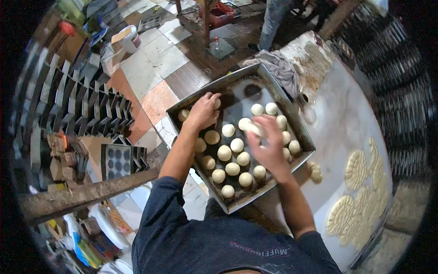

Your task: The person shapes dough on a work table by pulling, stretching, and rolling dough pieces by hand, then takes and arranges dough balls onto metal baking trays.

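A deep metal tray [295,121] rests tilted across the near side of the table, with many pale round dough balls [224,153] spread over its dark floor. At the tray's far left, my left hand [203,111] is closed with its fingertips on a dough ball [217,104]. My right hand [271,142], smeared by motion, is over the right half of the tray. Between its thumb and fingers shows a pale dough ball [256,130], partly covered. Other dough balls sit close around both hands.
Flattened, patterned dough pieces [356,170] lie on the pale table [333,118] at right. A grey cloth [279,73] lies behind the tray. Stacked metal pans [86,102] stand left, above a wooden beam [91,187]. A white bucket [130,40] and a person's leg [273,23] are farther off.
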{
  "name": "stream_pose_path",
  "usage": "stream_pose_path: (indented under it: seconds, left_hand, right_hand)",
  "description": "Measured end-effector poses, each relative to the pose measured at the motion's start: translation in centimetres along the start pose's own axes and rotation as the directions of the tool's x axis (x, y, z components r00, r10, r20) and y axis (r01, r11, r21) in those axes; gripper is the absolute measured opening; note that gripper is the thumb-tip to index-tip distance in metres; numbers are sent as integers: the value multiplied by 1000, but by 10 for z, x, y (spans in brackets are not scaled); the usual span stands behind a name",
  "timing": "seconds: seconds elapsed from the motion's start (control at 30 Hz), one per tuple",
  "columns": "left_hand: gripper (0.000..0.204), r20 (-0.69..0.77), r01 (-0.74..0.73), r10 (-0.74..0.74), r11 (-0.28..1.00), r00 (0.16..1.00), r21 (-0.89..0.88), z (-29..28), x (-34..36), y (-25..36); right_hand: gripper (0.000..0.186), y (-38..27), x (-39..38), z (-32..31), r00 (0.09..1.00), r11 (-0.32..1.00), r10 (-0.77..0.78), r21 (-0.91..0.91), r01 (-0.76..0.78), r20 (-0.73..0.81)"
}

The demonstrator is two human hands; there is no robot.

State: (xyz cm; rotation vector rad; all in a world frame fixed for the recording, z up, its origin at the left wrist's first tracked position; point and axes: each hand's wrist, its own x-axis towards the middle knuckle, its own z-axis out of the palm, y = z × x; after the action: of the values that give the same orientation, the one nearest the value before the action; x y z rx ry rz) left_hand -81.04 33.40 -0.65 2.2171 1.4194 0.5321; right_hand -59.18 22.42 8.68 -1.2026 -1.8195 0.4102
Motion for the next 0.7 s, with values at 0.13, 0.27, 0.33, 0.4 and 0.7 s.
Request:
stream_pose_path:
  seconds: [0.13, 0.27, 0.33, 0.4, 0.7]
  left_hand:
    - [59, -226, -36, 8, 992, 974, -121, -8, 1, 7]
    - [54, -207, -78, 62, 995, 976, -70, -12, -1, -5]
    - [52, -159, -152, 151, 988, 976, 10, -8, 4, -7]
    - [57, -88, -24, 9, 985, 996, -174, 3, 15, 5]
    - [55, -4, -508, 526, 823, 851, 255, 64, 46, 267]
  right_hand:
    - [37, 44, 21, 78, 907, 967, 104, -256, 5, 409]
    - [38, 35, -19, 44, 955, 973, 88, -230, -22, 282]
    - [30, 36, -56, -7, 993, 987, 99, -132, -89, 70]
    - [22, 46, -111, -71, 976, 950, 178, -237, -203, -125]
    - [11, 60, -357, -336, 524, 733, 268, -182, -655, -808]
